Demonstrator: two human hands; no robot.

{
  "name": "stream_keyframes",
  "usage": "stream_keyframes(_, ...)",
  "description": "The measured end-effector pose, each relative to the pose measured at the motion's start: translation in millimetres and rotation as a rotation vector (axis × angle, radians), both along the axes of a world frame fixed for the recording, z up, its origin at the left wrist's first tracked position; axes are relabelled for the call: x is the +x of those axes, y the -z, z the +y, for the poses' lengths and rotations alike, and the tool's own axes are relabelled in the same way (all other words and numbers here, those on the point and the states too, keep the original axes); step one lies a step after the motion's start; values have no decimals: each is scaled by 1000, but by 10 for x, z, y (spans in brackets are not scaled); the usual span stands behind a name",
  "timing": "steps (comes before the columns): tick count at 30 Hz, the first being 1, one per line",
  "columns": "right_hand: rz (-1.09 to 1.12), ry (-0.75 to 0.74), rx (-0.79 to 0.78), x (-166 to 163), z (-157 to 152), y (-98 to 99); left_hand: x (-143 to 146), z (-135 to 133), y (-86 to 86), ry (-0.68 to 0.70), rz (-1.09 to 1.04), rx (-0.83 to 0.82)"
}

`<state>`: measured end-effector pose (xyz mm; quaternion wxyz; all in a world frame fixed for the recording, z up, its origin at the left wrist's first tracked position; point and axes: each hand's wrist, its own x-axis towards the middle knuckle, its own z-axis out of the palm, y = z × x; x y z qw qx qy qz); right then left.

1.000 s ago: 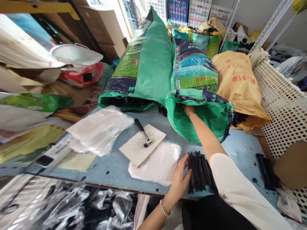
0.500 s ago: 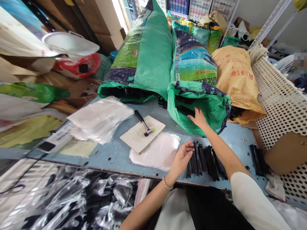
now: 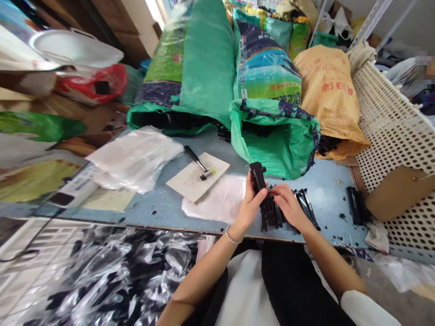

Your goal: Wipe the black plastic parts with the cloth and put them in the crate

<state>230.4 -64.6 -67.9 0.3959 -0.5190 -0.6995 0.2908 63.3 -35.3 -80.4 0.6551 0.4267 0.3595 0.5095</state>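
Note:
My left hand [image 3: 252,199] is closed round a long black plastic part [image 3: 257,175], held tilted up over the table. Close beside it, my right hand [image 3: 288,204] has its fingers bent together at the lower side of that part; whether they grip it or another black piece is hidden. Beneath both hands, several similar black parts [image 3: 307,209] lie side by side near the table's front edge, partly covered by the hands. Just beyond stands the open mouth of a green woven sack [image 3: 272,151].
A hammer [image 3: 194,156] rests on a pale board [image 3: 183,183], beside clear plastic bags [image 3: 217,201] and a larger bag stack [image 3: 136,156]. Another green sack [image 3: 207,68] and an orange sack [image 3: 326,86] stand behind. At right is a perforated white panel [image 3: 390,117]; bagged black items [image 3: 136,276] lie below.
My right hand has come out of the green sack and back to my left hand. My left hand now holds a black plastic part upright. The view has shifted slightly.

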Motion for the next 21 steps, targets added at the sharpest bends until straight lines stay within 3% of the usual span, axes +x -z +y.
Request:
stream_keyframes(2, -71, 103, 124, 45, -68, -110, -17, -190, -93, 81, 15, -6)
stream_keyframes(4, -157, 114, 223, 113, -13, -198, -45, -351, -162, 138, 6, -37)
stream_keyframes(10, -642, -219, 452, 269, 227, -459, -183, -465, -246, 203, -72, -233)
stream_keyframes(15, -864, -533, 421, 273, 413, -608, -279, -437, -241, 269, -98, -414)
stream_keyframes(18, -750, -402, 332, 178, 393, -554, -298, -425, -225, 227, -103, -431)
stream_keyframes(21, -625, -269, 339, 14, 166, -440, -353, -396, -219, 92, -108, -405)
